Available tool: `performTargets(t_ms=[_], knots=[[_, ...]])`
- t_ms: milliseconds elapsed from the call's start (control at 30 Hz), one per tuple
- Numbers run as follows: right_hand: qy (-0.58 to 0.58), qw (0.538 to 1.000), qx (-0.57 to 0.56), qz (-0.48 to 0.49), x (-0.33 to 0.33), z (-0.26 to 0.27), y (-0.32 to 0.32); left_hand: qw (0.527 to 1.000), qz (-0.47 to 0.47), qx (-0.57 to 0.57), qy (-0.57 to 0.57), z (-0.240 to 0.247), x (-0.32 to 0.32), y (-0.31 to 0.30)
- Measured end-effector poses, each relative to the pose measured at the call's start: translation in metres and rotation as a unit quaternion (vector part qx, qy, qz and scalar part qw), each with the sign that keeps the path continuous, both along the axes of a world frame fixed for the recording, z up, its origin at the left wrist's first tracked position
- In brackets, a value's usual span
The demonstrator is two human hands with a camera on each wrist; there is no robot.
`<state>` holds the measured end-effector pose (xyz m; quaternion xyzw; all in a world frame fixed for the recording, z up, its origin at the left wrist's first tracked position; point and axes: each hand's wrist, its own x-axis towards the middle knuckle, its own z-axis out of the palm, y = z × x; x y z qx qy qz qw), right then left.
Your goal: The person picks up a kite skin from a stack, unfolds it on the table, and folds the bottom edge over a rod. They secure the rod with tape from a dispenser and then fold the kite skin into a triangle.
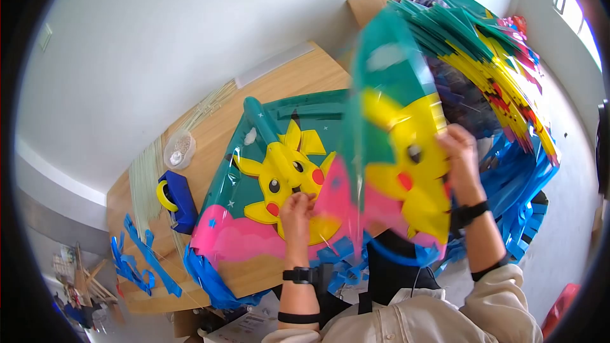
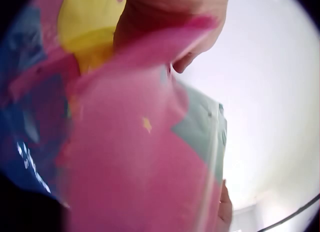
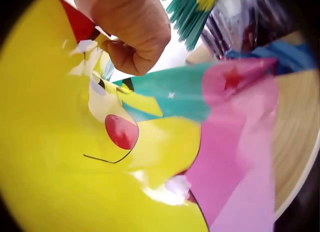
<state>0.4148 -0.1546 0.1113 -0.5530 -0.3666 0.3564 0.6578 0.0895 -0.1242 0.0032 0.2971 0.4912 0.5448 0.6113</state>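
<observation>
My right hand [image 1: 460, 152] grips the right edge of a raised plastic kite [image 1: 381, 121], printed with a yellow cartoon character on teal and pink. The kite stands tilted up and blurred in the head view; its yellow face [image 3: 165, 142] fills much of the right wrist view. Curled fingers of my left hand [image 1: 297, 216] pinch near the raised kite's pink left side, overlapping the second kite in the head view. In the left wrist view, a pink fold [image 2: 150, 54] crosses that hand, hiding some fingers. Beneath lies the second kite [image 1: 244, 171], same print, flat on the table.
At the left of the wooden table [image 1: 210, 152] are a blue tape dispenser [image 1: 181, 203], a small clear bowl [image 1: 180, 149], thin pale rods [image 1: 147, 174] and blue strips [image 1: 149, 257]. A thick stack of folded kites [image 1: 495, 76] with blue tails [image 1: 508, 178] hangs at right.
</observation>
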Motion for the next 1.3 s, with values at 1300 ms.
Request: performTargets(t_ms=[1300], knots=[[-0.481, 0.864, 0.144, -0.049, -0.080, 0.006, 0.020, 0.959, -0.019, 0.227, 0.168, 0.130, -0.086, 0.085]])
